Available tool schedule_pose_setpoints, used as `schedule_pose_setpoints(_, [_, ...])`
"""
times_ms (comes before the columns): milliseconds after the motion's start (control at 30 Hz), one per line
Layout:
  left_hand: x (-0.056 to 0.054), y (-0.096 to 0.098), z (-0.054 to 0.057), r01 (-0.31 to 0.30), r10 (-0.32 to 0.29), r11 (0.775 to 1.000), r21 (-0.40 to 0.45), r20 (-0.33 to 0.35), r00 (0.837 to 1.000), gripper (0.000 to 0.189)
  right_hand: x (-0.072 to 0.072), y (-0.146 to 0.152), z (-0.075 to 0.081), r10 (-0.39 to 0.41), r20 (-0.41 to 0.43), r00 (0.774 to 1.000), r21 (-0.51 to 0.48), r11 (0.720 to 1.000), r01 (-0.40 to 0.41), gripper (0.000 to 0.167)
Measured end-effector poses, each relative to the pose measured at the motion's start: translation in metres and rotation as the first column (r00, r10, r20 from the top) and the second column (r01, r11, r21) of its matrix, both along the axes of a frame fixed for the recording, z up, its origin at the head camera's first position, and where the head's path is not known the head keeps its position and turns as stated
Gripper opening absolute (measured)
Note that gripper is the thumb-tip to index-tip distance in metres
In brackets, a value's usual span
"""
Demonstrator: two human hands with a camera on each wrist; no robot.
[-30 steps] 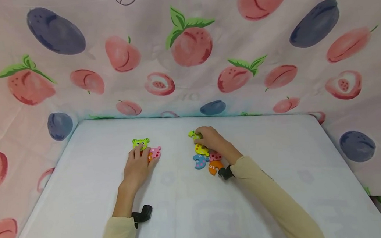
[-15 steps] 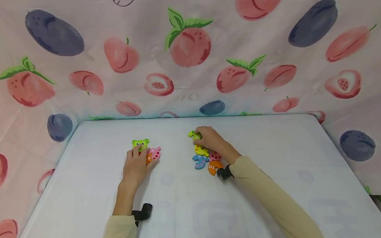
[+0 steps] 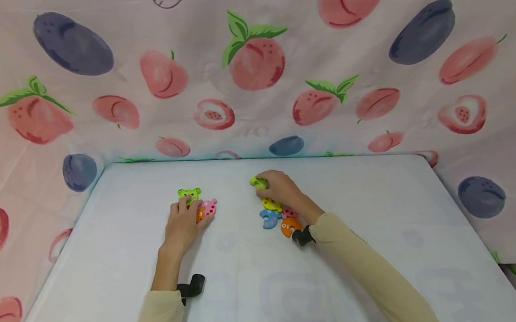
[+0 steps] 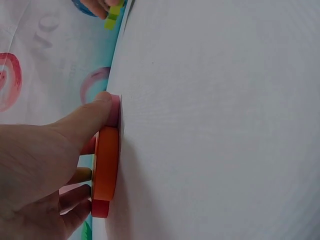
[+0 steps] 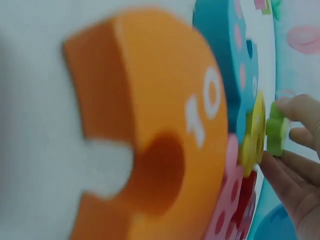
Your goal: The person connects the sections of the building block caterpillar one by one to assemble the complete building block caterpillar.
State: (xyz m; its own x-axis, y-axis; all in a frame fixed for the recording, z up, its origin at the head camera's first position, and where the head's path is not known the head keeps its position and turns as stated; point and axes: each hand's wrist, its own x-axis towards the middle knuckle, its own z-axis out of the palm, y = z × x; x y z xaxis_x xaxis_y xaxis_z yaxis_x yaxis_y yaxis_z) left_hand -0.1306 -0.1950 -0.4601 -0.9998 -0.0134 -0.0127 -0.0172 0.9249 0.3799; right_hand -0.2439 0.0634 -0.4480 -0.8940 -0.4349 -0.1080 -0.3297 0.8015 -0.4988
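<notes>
My right hand (image 3: 281, 187) pinches a light green puzzle piece (image 3: 258, 182) between thumb and fingers, at the far end of a cluster of animal-shaped pieces. Closest to it is a yellow piece (image 3: 271, 205), then a blue dotted one (image 3: 269, 219), a pink one with red dots (image 3: 290, 211) and an orange piece marked 10 (image 5: 165, 100). My left hand (image 3: 183, 227) rests over a second group: a green animal-face piece (image 3: 189, 193), a pink dotted piece (image 3: 209, 207) and an orange piece (image 4: 106, 162). Its thumb touches the pink piece; the fingers partly hide the group.
Both groups lie on a white-covered table (image 3: 249, 291). A fruit-printed cloth (image 3: 255, 116) rises behind its back edge and along the sides. Black camera mounts (image 3: 192, 286) are strapped to both wrists.
My right hand has shifted slightly left with the light green piece, away from the yellow one. The left hand stays in place on its group.
</notes>
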Motion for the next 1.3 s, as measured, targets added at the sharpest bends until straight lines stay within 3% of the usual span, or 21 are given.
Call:
schedule_pose_setpoints(233, [-0.001,0.000,0.004,-0.014,0.014,1.000,0.003,0.031,0.999,0.062,0.009,-0.020,0.002,0.100,-0.080,0.992,-0.021,0.995,-0.102,0.047])
schedule_pose_setpoints(433, [-0.002,-0.002,0.006,-0.017,0.017,1.000,0.008,0.033,0.999,0.061,0.022,-0.046,0.002,0.183,-0.084,0.979,-0.025,0.982,-0.186,0.047])
schedule_pose_setpoints(800, [-0.004,-0.001,0.008,-0.001,0.001,1.000,0.006,0.031,1.000,0.062,0.034,-0.081,-0.006,0.223,-0.106,0.969,0.009,0.975,-0.223,0.046])
schedule_pose_setpoints(1300, [-0.003,-0.003,0.007,-0.006,0.006,1.000,-0.001,0.037,0.999,0.062,0.037,-0.092,-0.008,0.260,-0.128,0.957,0.047,0.966,-0.256,0.044])
